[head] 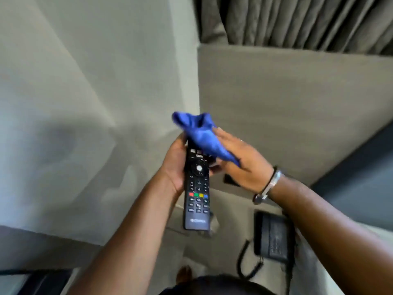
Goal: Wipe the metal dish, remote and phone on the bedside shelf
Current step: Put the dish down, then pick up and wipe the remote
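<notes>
A long black remote (198,196) with coloured buttons is held upright in the air by my left hand (174,165), which grips its upper part from the left. My right hand (240,162) presses a crumpled blue cloth (202,136) against the remote's top end, covering it. Below, on the grey shelf (231,211), a dark corded phone (274,236) lies at the lower right, its coiled cord trailing left of it. A blurred shiny object (213,224) shows behind the remote's lower end; I cannot tell if it is the metal dish.
A pale wall (85,81) fills the left side. An upholstered grey panel (287,107) rises behind the shelf, with pleated curtains (297,20) above it. A dark socket plate (230,179) sits on the panel just below my right hand.
</notes>
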